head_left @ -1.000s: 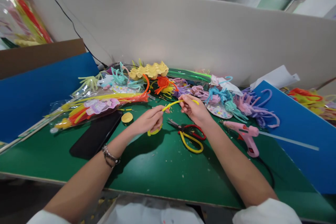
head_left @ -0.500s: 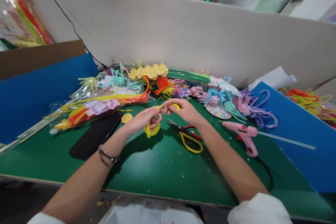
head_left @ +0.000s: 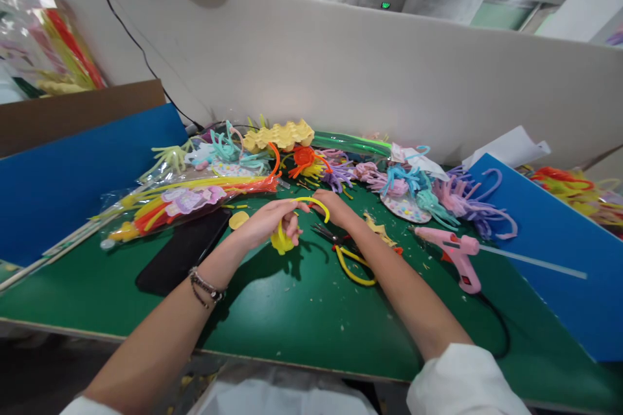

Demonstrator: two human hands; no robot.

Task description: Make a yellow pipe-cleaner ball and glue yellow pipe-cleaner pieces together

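Observation:
My left hand [head_left: 275,220] is closed on a yellow pipe cleaner [head_left: 282,244], whose coiled part hangs below the fingers. From its fingertips a free strand arches right and curls down in front of my right hand [head_left: 331,207]. The right hand's fingers are bent close around the strand, partly hidden behind it. Just below the right wrist lie scissors [head_left: 353,264] with yellow and red handles, partly covered by the forearm. A flat yellow disc [head_left: 238,220] rests left of my left hand, beside a black phone-like slab [head_left: 182,253].
A pink glue gun [head_left: 452,249] with a glue stick lies at right. Pipe-cleaner bundles [head_left: 409,181] and a yellow egg-carton piece [head_left: 280,135] line the back. Bagged pipe cleaners [head_left: 180,201] lie at left. Blue panels [head_left: 92,175] flank the green table [head_left: 311,331].
The coil in my left hand has turned and looks narrower. The strand now arches and curls downward. My right hand has shifted slightly right and down, and yellow scraps show beside its forearm.

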